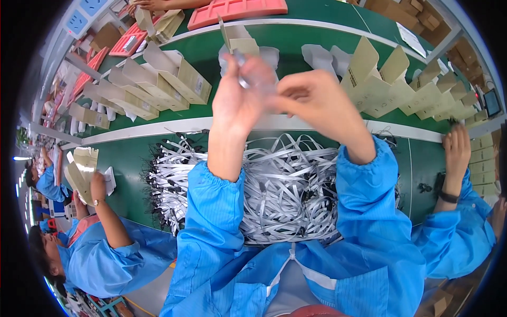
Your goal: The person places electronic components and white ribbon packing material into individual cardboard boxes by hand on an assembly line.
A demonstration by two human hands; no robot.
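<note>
While left hand [237, 100] and right hand [311, 100] pinch small clear piece [244, 79] at 12 o'clock, fingers closed on it; big grey strap pile [285, 185] on bench [132, 169] untouched, open cartons [169, 79] at 10 o'clock unfilled: early stage, judging.

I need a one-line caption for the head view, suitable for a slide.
Both hands, left hand and right hand, hold a small clear piece above a pile of grey strips beside open cardboard boxes.

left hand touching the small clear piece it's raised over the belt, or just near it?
Touching. The head view shows the left hand with fingers closed around the small clear piece, no gap between them; the right hand meets it from the other side.
</note>
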